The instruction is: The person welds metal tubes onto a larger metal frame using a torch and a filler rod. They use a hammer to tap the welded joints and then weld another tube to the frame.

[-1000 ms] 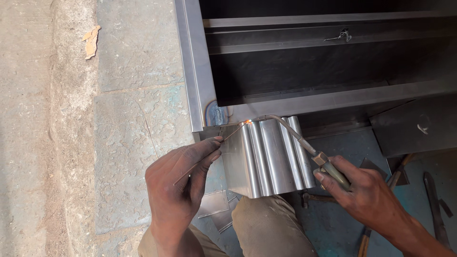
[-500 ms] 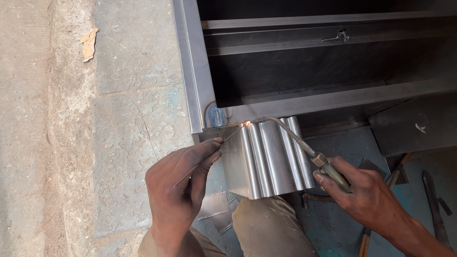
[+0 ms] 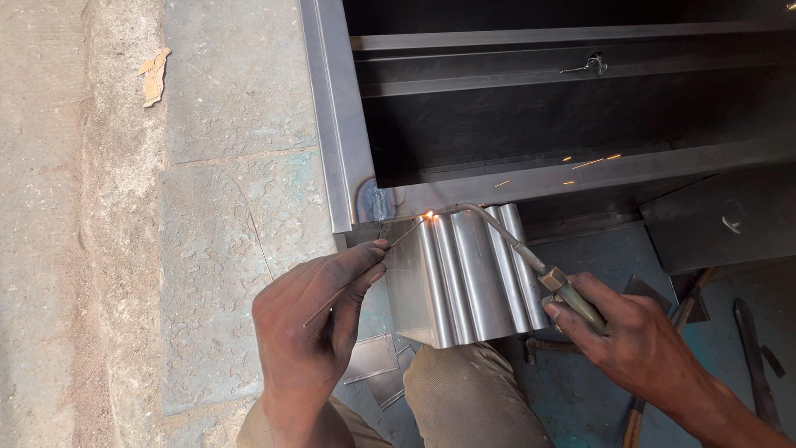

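From the head view, we find the right hand [image 3: 643, 344] closed around the handle of a torch [image 3: 531, 257], its curved neck reaching up and leftward from that grip to a bright glowing spot [image 3: 429, 216]. The left hand [image 3: 311, 328] pinches a thin filler rod [image 3: 365, 270] between thumb and fingers, and the rod's far end meets the same spot. We judge the joining of the seam to be the step in hand, at the point where the corrugated sheet-metal panel [image 3: 460, 278] meets the corner of the steel frame [image 3: 340, 124]. The next move, in our judgement, calls for steady feeding of the rod and slow travel along the seam. The panel looks bright, ribbed and clean, lying between the two grips; the frame corner shows bluish heat tint. Sparks [image 3: 593, 163] scatter beyond the torch tip, and hand tools [image 3: 750, 353] lie right of the torch grip.
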